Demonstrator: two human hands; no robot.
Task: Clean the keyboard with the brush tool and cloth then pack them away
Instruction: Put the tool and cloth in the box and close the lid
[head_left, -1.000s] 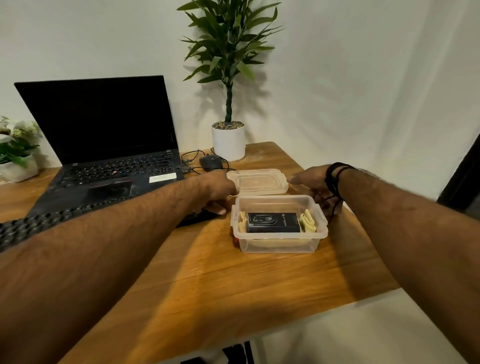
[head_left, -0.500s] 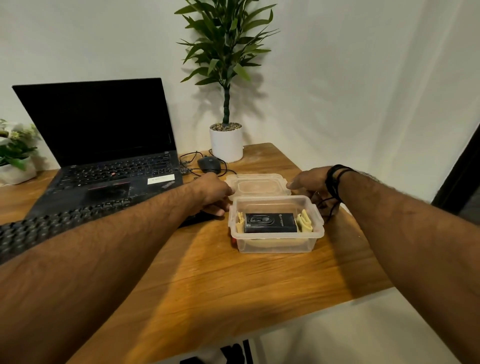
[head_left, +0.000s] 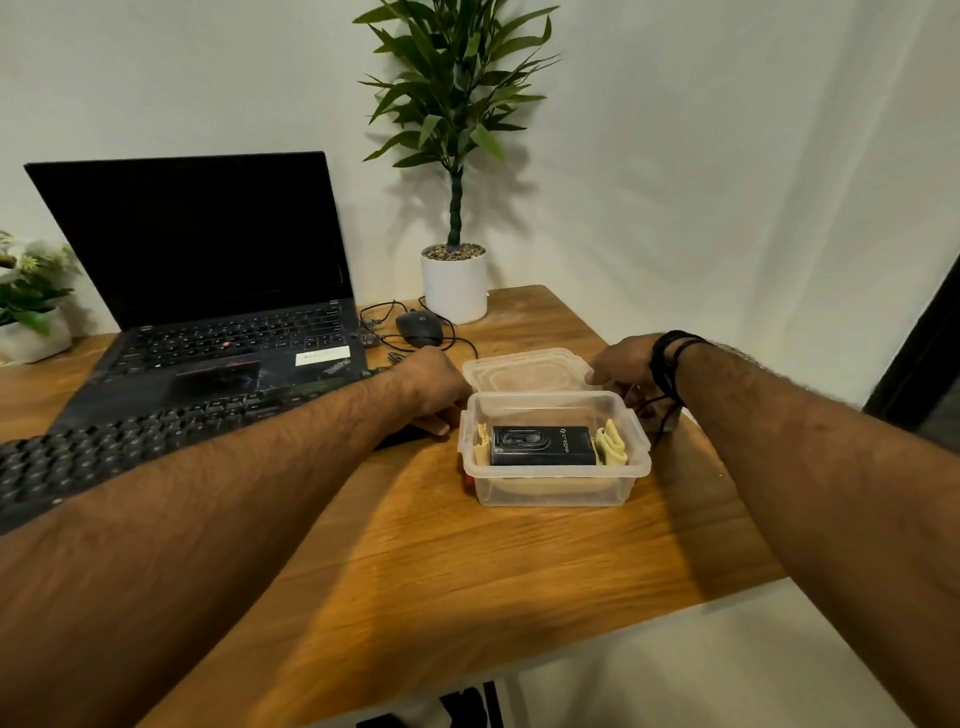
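Wooden desk (head_left: 415, 561) fills our view, its right and near edges close to the clear container (head_left: 555, 480), with bare wood in front. Inside, a black brush case (head_left: 540, 445) lies on a yellow cloth (head_left: 612, 442), long axis left to right. Just behind sits the lid (head_left: 527, 370). Our left hand (head_left: 434, 387) and right hand (head_left: 623, 361) curl onto its two ends. Our black keyboard (head_left: 130, 441) stretches leftward in front of the laptop (head_left: 208, 291).

The laptop (head_left: 218, 332) palm rest reads "ThinkPad" (the black box's lettering stays illegible).
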